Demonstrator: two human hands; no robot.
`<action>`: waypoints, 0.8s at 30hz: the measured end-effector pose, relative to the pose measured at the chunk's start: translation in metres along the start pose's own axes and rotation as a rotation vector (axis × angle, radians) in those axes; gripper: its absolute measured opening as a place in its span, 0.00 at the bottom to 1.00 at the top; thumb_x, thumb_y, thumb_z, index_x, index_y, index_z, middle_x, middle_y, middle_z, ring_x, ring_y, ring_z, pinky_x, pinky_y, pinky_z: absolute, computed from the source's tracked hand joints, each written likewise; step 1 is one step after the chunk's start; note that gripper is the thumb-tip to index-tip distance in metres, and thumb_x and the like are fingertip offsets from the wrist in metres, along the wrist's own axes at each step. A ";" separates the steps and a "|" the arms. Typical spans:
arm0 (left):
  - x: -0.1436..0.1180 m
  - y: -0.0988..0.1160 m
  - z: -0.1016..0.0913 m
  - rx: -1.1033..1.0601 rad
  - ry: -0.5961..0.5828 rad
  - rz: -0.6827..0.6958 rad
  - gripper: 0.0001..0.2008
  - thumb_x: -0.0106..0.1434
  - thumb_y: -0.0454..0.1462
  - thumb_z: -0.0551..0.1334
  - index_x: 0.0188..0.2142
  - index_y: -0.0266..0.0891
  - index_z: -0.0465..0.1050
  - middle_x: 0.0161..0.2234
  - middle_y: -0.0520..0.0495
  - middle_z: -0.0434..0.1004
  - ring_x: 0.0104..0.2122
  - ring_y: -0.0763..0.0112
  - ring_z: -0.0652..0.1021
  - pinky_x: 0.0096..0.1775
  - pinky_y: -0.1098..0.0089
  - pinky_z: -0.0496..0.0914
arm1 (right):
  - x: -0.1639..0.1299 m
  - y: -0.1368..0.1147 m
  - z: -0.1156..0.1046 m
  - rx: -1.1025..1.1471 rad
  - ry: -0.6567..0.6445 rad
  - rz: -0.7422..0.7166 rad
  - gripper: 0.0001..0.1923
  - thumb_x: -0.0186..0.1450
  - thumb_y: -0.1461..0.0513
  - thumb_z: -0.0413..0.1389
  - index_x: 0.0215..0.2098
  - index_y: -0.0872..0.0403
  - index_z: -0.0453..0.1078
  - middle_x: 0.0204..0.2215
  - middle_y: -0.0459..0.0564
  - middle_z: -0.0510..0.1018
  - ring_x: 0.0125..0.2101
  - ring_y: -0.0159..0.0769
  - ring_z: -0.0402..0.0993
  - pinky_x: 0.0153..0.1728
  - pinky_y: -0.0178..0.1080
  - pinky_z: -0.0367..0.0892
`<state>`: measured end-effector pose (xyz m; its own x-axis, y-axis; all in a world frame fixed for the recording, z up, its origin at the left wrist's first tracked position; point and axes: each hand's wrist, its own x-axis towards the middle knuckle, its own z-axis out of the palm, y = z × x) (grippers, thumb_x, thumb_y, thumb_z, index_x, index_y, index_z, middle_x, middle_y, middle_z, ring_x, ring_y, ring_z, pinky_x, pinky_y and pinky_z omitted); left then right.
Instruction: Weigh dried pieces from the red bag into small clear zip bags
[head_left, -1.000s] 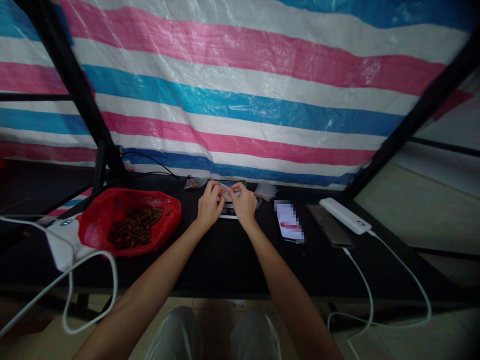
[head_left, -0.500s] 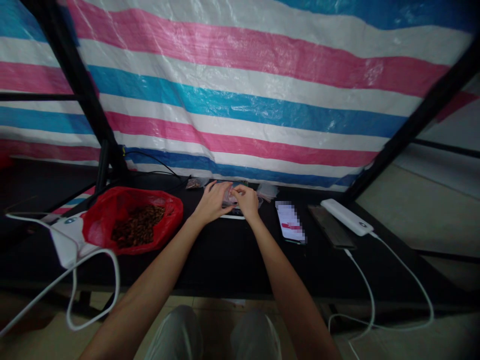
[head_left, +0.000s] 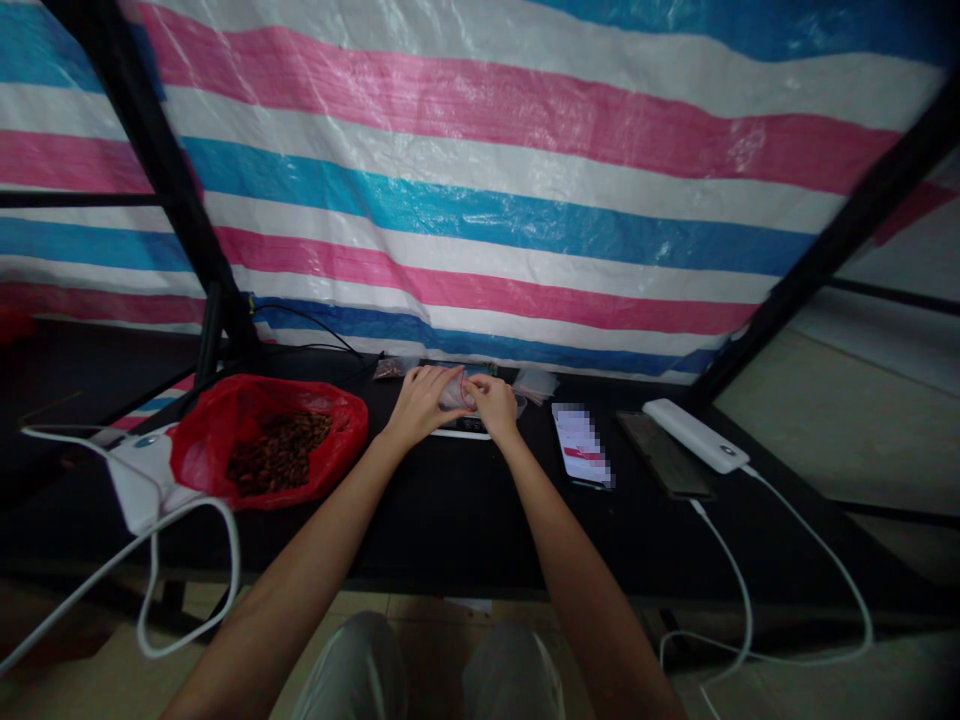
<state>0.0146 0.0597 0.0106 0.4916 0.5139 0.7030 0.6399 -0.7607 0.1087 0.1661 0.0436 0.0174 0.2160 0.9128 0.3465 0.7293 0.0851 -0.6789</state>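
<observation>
Between my hands is a small clear plastic bag (head_left: 452,393) with a reddish line along its edge. My left hand (head_left: 420,405) is curved round the bag's left side, thumb and fingers closed on it. On the other side my right hand (head_left: 492,405) pinches the bag's edge with bent fingers. Under both hands lies a flat scale (head_left: 459,433) with a pale front edge and a dark panel; the hands cover most of it. What the bag contains cannot be made out.
A red plastic bag (head_left: 346,425) of small brown pieces stands left, beside a white power strip (head_left: 139,485). Behind lies a filled small bag (head_left: 388,369). Right are clear bags (head_left: 535,385), a lit phone (head_left: 581,445), a dark phone (head_left: 661,455) and a white power bank (head_left: 696,435).
My hands stay almost in place, with small finger movements at the clear bag. A little more of the scale's dark front panel shows beneath them.
</observation>
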 end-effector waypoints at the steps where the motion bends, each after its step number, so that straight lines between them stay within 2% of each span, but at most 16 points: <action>1: 0.000 0.000 0.000 0.006 -0.002 0.010 0.33 0.53 0.53 0.60 0.53 0.37 0.62 0.45 0.40 0.72 0.46 0.59 0.69 0.48 0.61 0.58 | 0.000 0.000 0.000 0.008 -0.009 0.005 0.12 0.60 0.53 0.51 0.31 0.46 0.75 0.24 0.41 0.78 0.27 0.32 0.73 0.28 0.31 0.59; 4: -0.001 -0.002 -0.002 0.016 -0.007 0.028 0.32 0.55 0.52 0.59 0.54 0.37 0.60 0.45 0.40 0.72 0.46 0.60 0.70 0.48 0.61 0.58 | 0.000 -0.001 0.000 0.031 -0.030 0.017 0.13 0.60 0.52 0.51 0.32 0.47 0.74 0.23 0.41 0.77 0.26 0.32 0.72 0.27 0.31 0.59; 6: -0.001 -0.003 -0.002 0.021 -0.003 0.022 0.30 0.57 0.51 0.57 0.54 0.37 0.60 0.45 0.40 0.72 0.46 0.60 0.70 0.48 0.61 0.58 | -0.001 -0.003 0.001 0.039 -0.002 -0.002 0.12 0.60 0.52 0.51 0.35 0.47 0.73 0.27 0.41 0.78 0.26 0.32 0.72 0.27 0.31 0.59; 9: -0.001 -0.005 0.000 0.031 0.022 -0.002 0.30 0.57 0.51 0.57 0.54 0.36 0.61 0.46 0.40 0.72 0.46 0.61 0.70 0.49 0.62 0.59 | -0.007 -0.008 0.003 0.019 0.142 -0.036 0.13 0.61 0.53 0.50 0.40 0.49 0.68 0.35 0.43 0.76 0.27 0.31 0.70 0.28 0.32 0.58; 12: -0.001 -0.006 0.002 0.026 0.034 -0.016 0.29 0.58 0.49 0.57 0.53 0.35 0.61 0.46 0.41 0.71 0.46 0.62 0.70 0.48 0.63 0.59 | -0.015 -0.017 0.004 -0.057 0.237 -0.008 0.15 0.64 0.52 0.45 0.38 0.52 0.67 0.33 0.47 0.75 0.29 0.33 0.69 0.27 0.33 0.56; 15: -0.001 -0.007 0.004 0.022 0.003 -0.020 0.27 0.58 0.47 0.58 0.53 0.36 0.61 0.46 0.41 0.71 0.46 0.62 0.70 0.48 0.63 0.60 | -0.021 -0.026 0.002 -0.095 0.172 -0.037 0.19 0.64 0.49 0.43 0.31 0.51 0.70 0.29 0.46 0.75 0.30 0.33 0.69 0.27 0.33 0.56; 18: -0.001 -0.007 0.004 0.026 -0.022 -0.020 0.26 0.58 0.45 0.58 0.53 0.36 0.61 0.46 0.41 0.71 0.47 0.62 0.70 0.48 0.63 0.61 | -0.020 -0.027 0.002 -0.061 0.098 -0.054 0.18 0.60 0.47 0.48 0.32 0.49 0.72 0.29 0.45 0.76 0.28 0.33 0.70 0.28 0.33 0.58; 21: -0.002 -0.008 0.005 0.003 -0.056 -0.031 0.26 0.58 0.46 0.58 0.53 0.36 0.61 0.47 0.41 0.70 0.47 0.63 0.70 0.46 0.65 0.63 | -0.014 -0.018 0.005 0.024 0.025 -0.011 0.15 0.57 0.49 0.52 0.32 0.48 0.74 0.25 0.44 0.77 0.28 0.34 0.71 0.29 0.34 0.61; 24: -0.003 -0.008 0.006 -0.015 -0.095 -0.036 0.27 0.58 0.49 0.57 0.52 0.36 0.62 0.45 0.42 0.71 0.45 0.64 0.72 0.44 0.65 0.65 | -0.006 -0.004 0.009 0.167 -0.034 -0.009 0.14 0.57 0.51 0.52 0.31 0.49 0.75 0.25 0.44 0.78 0.28 0.35 0.73 0.29 0.34 0.63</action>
<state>0.0113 0.0669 0.0036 0.5223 0.5761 0.6288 0.6496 -0.7465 0.1443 0.1561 0.0417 0.0117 0.1863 0.9244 0.3328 0.6120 0.1558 -0.7753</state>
